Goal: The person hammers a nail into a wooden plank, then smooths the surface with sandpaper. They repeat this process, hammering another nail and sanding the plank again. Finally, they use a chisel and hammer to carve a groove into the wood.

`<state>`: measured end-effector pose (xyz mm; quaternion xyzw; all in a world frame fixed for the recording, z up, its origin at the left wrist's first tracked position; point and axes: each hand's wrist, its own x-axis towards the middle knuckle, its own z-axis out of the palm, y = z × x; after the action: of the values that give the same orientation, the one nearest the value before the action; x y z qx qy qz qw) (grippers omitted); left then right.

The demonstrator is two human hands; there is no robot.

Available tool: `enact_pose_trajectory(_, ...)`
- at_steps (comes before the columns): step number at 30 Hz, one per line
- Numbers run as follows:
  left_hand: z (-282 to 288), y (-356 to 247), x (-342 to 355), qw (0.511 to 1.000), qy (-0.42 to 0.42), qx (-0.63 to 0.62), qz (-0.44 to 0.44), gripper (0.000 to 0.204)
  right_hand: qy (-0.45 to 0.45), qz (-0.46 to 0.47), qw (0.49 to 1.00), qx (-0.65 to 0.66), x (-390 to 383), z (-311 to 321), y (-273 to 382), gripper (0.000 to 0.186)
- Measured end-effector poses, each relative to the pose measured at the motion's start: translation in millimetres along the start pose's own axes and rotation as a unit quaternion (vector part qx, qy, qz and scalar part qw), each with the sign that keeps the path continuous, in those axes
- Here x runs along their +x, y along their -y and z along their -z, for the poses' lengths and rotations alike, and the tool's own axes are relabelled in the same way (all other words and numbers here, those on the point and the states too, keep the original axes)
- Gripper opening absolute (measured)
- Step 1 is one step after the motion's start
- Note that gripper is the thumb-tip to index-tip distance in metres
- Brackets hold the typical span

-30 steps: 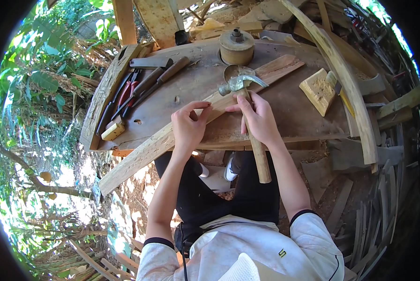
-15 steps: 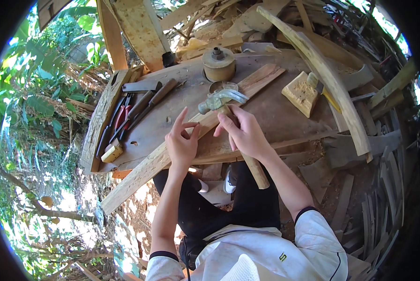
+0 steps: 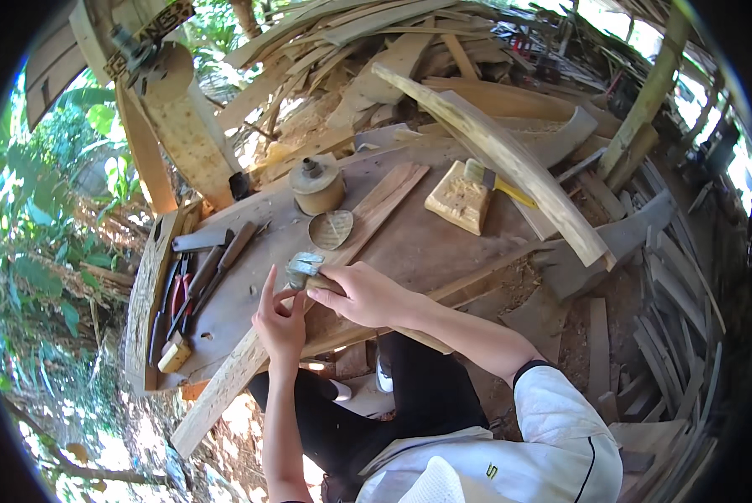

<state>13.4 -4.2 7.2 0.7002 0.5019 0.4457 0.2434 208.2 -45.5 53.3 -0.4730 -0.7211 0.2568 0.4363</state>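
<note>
Hammer (image 3: 305, 266) gripped in right hand (image 3: 366, 295), left hand (image 3: 280, 329) at its head's seven o'clock, pinching what I cannot tell, round dish (image 3: 331, 230) at one o'clock.

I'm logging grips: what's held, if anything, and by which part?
The right hand holds a hammer by its handle, near the head. Left hand: cannot be told.

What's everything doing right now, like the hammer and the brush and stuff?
Hammer: held up in the right hand.
Left hand: thumb and finger pinched; can't tell if holding anything.
Long board: lying down, near end sticking past the table.
Round container: standing upright.
Brush: lying down, bristles on the wooden block.
Red-handled pliers: lying down.
</note>
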Motion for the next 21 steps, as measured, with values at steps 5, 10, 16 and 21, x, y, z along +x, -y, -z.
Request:
enact_pose_trajectory(5,0,-1,1,1.000,-0.005,0.006,-0.003,0.050,0.053,-0.178,0.957,0.223,0,18,9,0.037)
enact_pose_trajectory(10,3,2,2,1.000,0.012,0.002,-0.005,0.012,-0.013,-0.184,0.945,0.271,-9,4,-24,0.037)
enact_pose_trajectory(16,9,-1,5,0.997,0.013,0.004,0.077,0.012,-0.050,-0.176,0.949,0.257,-13,-6,-29,0.037)
enact_pose_trajectory(21,4,0,6,0.996,-0.005,-0.053,0.074,0.014,-0.061,-0.182,0.943,0.273,-16,-4,-29,0.040)
